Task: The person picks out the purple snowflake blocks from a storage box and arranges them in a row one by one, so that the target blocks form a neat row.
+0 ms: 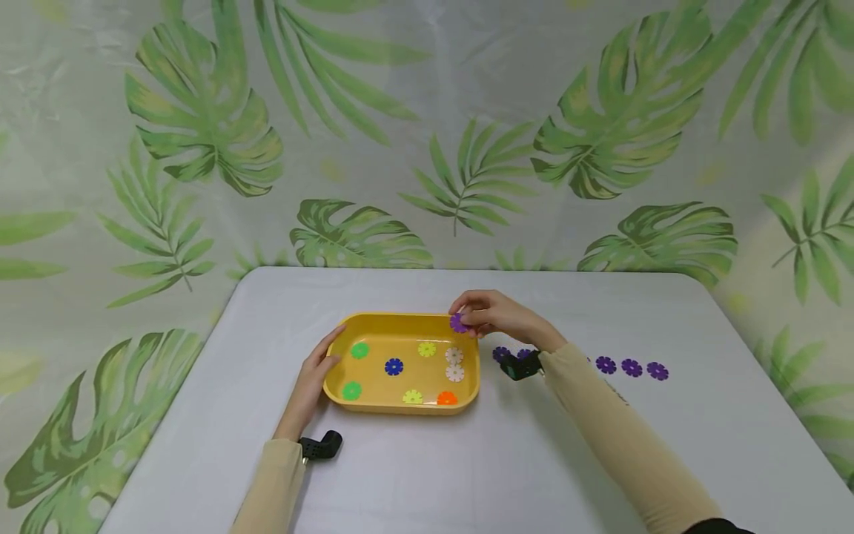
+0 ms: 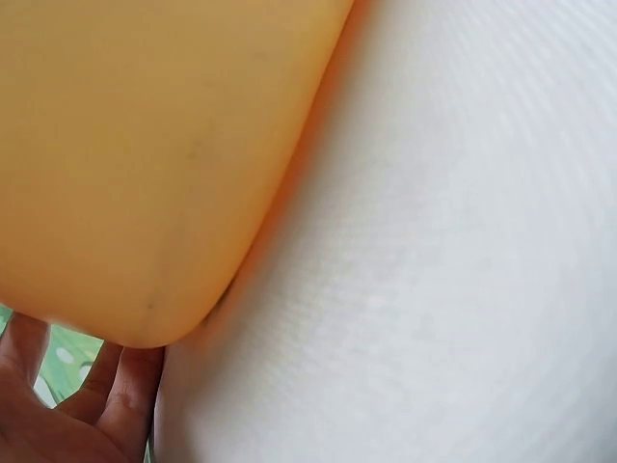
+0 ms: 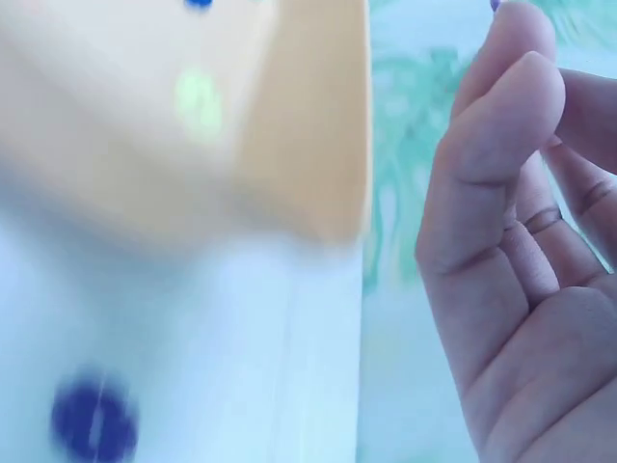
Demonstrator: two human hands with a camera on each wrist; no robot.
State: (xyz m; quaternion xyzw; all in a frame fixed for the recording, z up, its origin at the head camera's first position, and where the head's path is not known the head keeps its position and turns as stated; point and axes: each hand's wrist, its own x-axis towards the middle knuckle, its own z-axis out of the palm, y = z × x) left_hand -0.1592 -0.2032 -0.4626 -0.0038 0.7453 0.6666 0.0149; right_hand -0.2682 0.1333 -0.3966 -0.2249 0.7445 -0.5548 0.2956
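A yellow tray (image 1: 400, 409) lies on the white table with several notched plastic discs in it. My left hand (image 1: 310, 377) grips its left end, the thumb at the rim and the fingers along the outer wall; in the left wrist view the fingers (image 2: 130, 405) reach up against the tray's end. Over the tray's back right corner, my right hand (image 1: 497, 313) pinches a purple notched disc (image 1: 457, 323) between thumb and fingertips. Only a sliver of that disc shows in the right wrist view, behind the fingertips (image 3: 525, 87).
Inside the tray are green discs (image 1: 351, 390), a blue disc (image 1: 394, 366), yellow discs (image 1: 426, 349), white discs (image 1: 454, 372) and an orange disc (image 1: 447, 398). A row of purple discs (image 1: 631, 368) lies right of the tray, partly hidden by the right forearm. Behind hangs a leaf-patterned cloth (image 1: 467, 178).
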